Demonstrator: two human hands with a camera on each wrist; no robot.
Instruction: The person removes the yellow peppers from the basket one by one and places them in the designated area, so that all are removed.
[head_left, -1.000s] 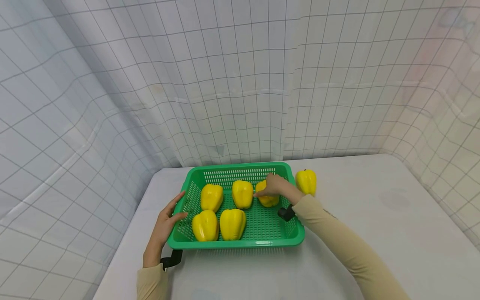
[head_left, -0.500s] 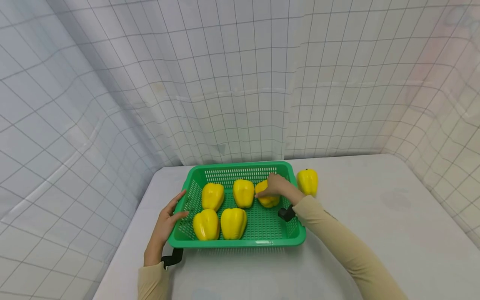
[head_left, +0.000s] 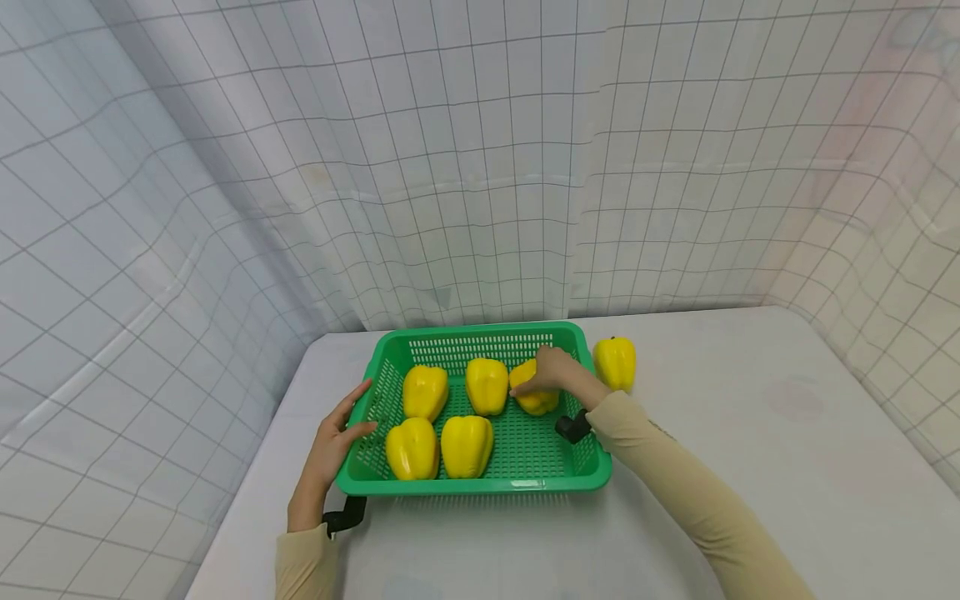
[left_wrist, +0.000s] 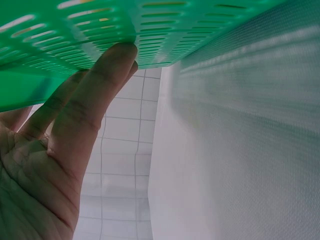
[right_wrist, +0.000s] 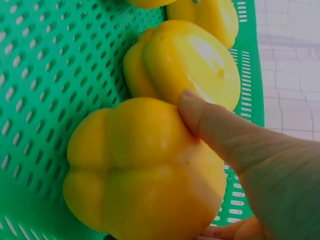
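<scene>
A green slotted basket (head_left: 472,487) holds several yellow bell peppers. My left hand (head_left: 330,450) holds its left side in the head view, thumb over the rim and fingers along the outer wall. Those fingers (left_wrist: 95,95) lie against the slotted wall in the left wrist view. At the basket's back right, my right hand (head_left: 551,371) grips a yellow bell pepper (right_wrist: 135,160), its thumb (right_wrist: 200,112) across the top and the other fingers mostly hidden on the far side. A neighbouring bell pepper (right_wrist: 185,62) sits right beside the gripped one.
One more yellow bell pepper (head_left: 615,364) lies on the white table (head_left: 750,433), outside the basket's right wall. White gridded curtains (head_left: 480,167) rise behind the table and at both sides. The basket stands close to the back curtain.
</scene>
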